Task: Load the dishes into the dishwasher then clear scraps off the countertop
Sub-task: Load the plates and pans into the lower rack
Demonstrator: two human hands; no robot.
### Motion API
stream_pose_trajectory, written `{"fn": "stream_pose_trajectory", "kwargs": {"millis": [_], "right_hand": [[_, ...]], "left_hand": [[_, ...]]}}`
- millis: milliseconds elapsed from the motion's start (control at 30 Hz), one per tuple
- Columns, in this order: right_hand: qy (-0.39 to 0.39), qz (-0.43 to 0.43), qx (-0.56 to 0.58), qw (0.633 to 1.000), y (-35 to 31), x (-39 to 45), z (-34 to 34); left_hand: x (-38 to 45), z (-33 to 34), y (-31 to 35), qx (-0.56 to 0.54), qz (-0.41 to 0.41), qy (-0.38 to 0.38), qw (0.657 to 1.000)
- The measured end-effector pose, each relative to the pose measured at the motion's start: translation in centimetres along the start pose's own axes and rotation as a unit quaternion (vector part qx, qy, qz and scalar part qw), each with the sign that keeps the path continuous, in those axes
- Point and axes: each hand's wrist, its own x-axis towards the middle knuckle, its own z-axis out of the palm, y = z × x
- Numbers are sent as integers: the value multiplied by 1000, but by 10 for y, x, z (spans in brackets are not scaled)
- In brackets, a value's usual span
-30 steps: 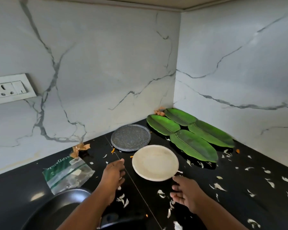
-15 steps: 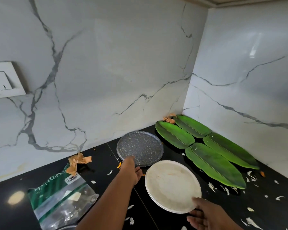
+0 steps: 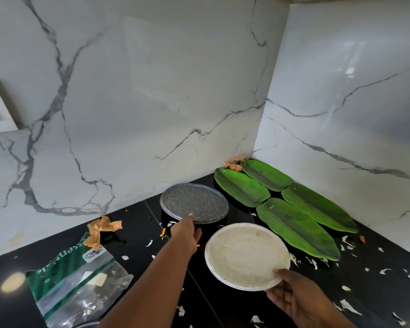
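Black polished stone forms the countertop (image 3: 376, 301), and on it, near the middle of the view, lies a cream round plate (image 3: 246, 253) with faint food smears. The right hand (image 3: 294, 297) holds this plate at its 5 o'clock rim, thumb laid on top and fingers curled beneath the edge. At 11 o'clock from the cream plate, just apart from it, sits a grey speckled plate (image 3: 194, 201); the left hand (image 3: 186, 233) reaches to its 6 o'clock rim, one fingertip touching the edge, but whether the other fingers grip the rim cannot be told from this angle. Four green leaf-shaped plates (image 3: 296, 227) lie side by side from 1 to 3 o'clock of the cream plate, running back into the corner of the marble-look walls (image 3: 152, 91). A crumpled bit of tan paper (image 3: 233, 165) rests at the far tip of the leaf plates, and another tan paper wad (image 3: 102, 229) lies at 9 o'clock from the grey plate. A clear zip bag with green print (image 3: 76, 280) sits at 8 o'clock of the left hand. White scraps (image 3: 348, 306) and a few orange bits (image 3: 162, 232) are scattered across the counter, thickest toward 4 o'clock.
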Motion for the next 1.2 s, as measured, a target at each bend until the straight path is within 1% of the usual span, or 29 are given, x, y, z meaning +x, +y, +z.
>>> {"fn": "stream_pose_trajectory", "kwargs": {"millis": [67,200,300,367,467,567,667,767,900,1067,1133,1200], "right_hand": [[2,-1,24,1000,0,-11,-9],[18,-21,87,996,-1,-39,-35],[26,-51,138,989,3,-63,-57],[34,-67,174,982,9,-80,-74],[53,-89,212,972,21,-107,-102],[79,-96,251,960,37,-134,-133],[86,-102,275,952,53,-170,-169],[101,-143,312,934,71,-211,-204],[129,-190,353,907,118,-266,-259],[171,-209,401,876,209,-358,-347],[195,-216,420,860,252,-404,-381],[234,-224,441,837,294,-451,-411]], "left_hand": [[-6,-2,-1,-28,18,-37,999],[-24,-3,2,-71,69,-54,994],[-46,-1,-4,-99,87,-90,987],[-63,0,-17,-93,89,-121,984],[-96,1,-40,-87,78,-186,975],[-128,5,-69,-53,66,-249,965],[-162,8,-104,-1,37,-301,953],[-200,7,-138,47,14,-338,940],[-266,-8,-189,113,-2,-386,915],[-351,-47,-293,179,-23,-430,884],[-388,-65,-347,202,-51,-438,874],[-425,-81,-398,232,-88,-454,856]]}}
